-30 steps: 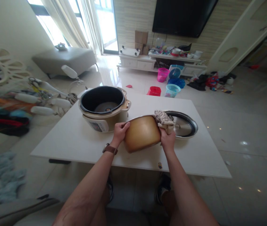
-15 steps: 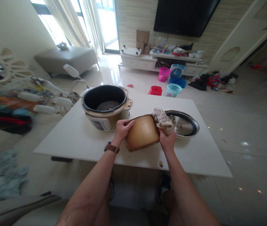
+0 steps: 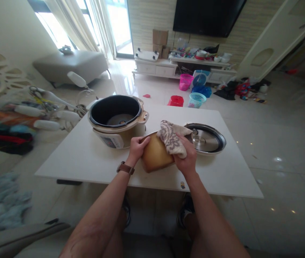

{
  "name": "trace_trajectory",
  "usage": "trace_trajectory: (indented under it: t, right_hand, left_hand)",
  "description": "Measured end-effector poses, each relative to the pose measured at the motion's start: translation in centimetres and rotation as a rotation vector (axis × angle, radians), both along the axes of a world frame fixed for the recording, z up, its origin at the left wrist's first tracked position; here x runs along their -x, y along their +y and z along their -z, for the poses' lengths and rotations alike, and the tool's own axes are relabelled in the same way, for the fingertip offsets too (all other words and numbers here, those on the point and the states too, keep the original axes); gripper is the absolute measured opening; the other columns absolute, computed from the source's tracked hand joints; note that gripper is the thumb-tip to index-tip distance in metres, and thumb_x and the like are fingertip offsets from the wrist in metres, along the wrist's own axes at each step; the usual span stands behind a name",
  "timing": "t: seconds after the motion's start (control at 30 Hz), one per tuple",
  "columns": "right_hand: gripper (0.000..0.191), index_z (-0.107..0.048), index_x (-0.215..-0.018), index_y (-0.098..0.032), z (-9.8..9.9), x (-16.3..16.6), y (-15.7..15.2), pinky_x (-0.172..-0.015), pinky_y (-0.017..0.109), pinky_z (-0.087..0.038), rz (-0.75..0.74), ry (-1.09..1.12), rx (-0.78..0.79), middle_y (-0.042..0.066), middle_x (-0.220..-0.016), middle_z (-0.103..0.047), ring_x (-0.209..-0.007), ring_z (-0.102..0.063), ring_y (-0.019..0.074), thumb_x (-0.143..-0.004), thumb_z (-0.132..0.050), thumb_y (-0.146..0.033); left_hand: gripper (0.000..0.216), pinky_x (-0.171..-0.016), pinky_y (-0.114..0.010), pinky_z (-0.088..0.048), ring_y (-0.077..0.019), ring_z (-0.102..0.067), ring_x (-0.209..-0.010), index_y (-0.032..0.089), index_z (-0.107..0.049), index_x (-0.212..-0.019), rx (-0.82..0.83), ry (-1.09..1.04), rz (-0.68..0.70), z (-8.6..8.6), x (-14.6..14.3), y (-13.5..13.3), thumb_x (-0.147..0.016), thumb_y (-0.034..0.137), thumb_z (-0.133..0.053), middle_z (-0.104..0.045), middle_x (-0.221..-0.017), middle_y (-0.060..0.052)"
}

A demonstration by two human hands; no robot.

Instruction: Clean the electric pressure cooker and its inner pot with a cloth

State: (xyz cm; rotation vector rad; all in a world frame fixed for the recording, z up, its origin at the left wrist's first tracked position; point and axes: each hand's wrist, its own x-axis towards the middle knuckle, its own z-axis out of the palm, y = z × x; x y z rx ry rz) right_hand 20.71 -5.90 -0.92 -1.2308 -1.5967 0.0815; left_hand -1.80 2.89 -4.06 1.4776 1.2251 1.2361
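Note:
A golden-brown inner pot (image 3: 155,154) is tilted over the near part of the white table (image 3: 88,165). My left hand (image 3: 136,148) grips its left rim, thumb on the outer wall. In my right hand (image 3: 185,154) is a cream cloth with a grey-brown pattern (image 3: 172,138), pressed against the pot's right side and partly covering it. To the left stands the electric pressure cooker body (image 3: 117,132), its dark inside showing. The round metal lid (image 3: 206,139) lies inner side up to the right, just behind my right hand.
A small sticker (image 3: 182,185) is near the table's front edge. Beyond the table's far edge are a red stool or bin (image 3: 176,101) and a light-blue basket (image 3: 197,100). A white lamp (image 3: 66,115) with several arms stands close to the left side.
My right hand and the cloth have moved left and across the pot's outer wall, covering more of it. The left hand keeps its grip on the rim.

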Motion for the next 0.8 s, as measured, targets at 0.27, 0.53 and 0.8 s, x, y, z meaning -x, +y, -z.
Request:
trace_trajectory:
  t: [0.27,0.53,0.8]
  right_hand:
    - [0.041,-0.081,-0.097,-0.015,2.9,-2.4,2.6,-0.098,0.05,-0.06,0.323,0.64,0.25,0.015,-0.102,-0.084,-0.1,-0.078,0.0343,-0.077,-0.079,-0.05]
    - [0.039,-0.081,-0.094,-0.015,2.7,-2.2,2.4,-0.095,0.049,-0.061,0.311,0.631,0.263,0.014,-0.095,-0.083,-0.093,-0.078,0.0329,-0.075,-0.081,-0.049]
    - [0.04,-0.081,-0.11,-0.017,2.2,-1.1,1.4,-0.1,0.05,-0.058,0.25,0.441,0.175,0.015,-0.112,-0.083,-0.106,-0.078,0.0343,-0.085,-0.074,-0.048]
  left_hand:
    - [0.06,-0.059,-0.03,-0.024,-0.0135,-0.028,-0.063,0.024,-0.033,-0.058,-0.059,0.039,-0.066,3.4,1.1,0.0,-0.086,0.073,-0.053,-0.031,-0.061,0.003]
    - [0.055,-0.058,-0.029,-0.021,-0.0122,-0.026,-0.062,0.023,-0.032,-0.06,-0.102,-0.035,-0.044,-0.3,0.3,0.0,-0.089,0.059,-0.062,-0.028,-0.062,0.004]
    - [0.063,-0.053,-0.029,-0.011,-0.0088,-0.021,-0.056,0.022,-0.033,-0.051,0.028,0.027,0.025,-1.2,0.2,0.1,-0.081,0.064,-0.069,-0.024,-0.056,0.004]
